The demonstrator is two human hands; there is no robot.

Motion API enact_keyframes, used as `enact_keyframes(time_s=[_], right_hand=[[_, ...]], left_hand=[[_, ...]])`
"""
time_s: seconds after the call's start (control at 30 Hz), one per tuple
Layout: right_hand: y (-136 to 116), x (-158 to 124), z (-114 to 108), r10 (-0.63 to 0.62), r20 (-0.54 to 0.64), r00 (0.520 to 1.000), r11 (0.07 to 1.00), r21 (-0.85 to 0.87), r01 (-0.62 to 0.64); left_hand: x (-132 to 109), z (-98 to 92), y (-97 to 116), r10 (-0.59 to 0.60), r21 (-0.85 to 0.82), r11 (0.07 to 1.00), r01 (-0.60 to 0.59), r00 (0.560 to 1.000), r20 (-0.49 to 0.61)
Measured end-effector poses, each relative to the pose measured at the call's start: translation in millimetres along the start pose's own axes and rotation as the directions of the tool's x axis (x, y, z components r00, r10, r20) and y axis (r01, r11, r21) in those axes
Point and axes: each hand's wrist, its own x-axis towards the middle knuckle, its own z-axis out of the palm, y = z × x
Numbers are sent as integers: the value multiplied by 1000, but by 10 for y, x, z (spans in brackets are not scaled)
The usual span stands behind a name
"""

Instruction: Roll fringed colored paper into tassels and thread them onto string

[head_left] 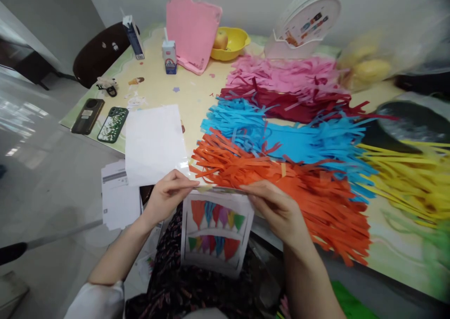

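orange fringe [316,202] near picture sheet [215,233]

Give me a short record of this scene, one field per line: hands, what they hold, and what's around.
Left hand: pinching one end of the sheet's top edge
Right hand: pinching the other end
Sheet: hangs below the hands, printed with two colourful rows
Table: pink, dark red, blue, orange and yellow fringe; white paper
Far side: yellow bowl with fruit
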Motion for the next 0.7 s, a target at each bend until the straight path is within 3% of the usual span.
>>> enact_keyframes(time_s=[0.13, 0.23, 0.33, 0.53, 0.7], right_hand=[[-24, 27, -76, -80, 147, 986, 997, 24, 77], [-52, 55, -100, -69, 215, 974, 997, 59, 57], [-97, 86, -80, -25, 190, 982, 999, 27, 20], [-169, 129, -16, 34, 142, 989, 997, -74, -24], [-161, 145, 19, 65, 60, 996, 992, -112, -58]], left_hand=[[39, -41, 31, 15, -7, 1000, -14, 984, 178], [77, -38, 76, 6, -2, 1000, -6, 985, 174], [112, -18, 116, 39, 45, 998, -46, 989, 142], [191, -16, 205, 99, 266, 952, -149, 976, 192], [260, -11, 223, 4, 300, 952, -65, 980, 200]])
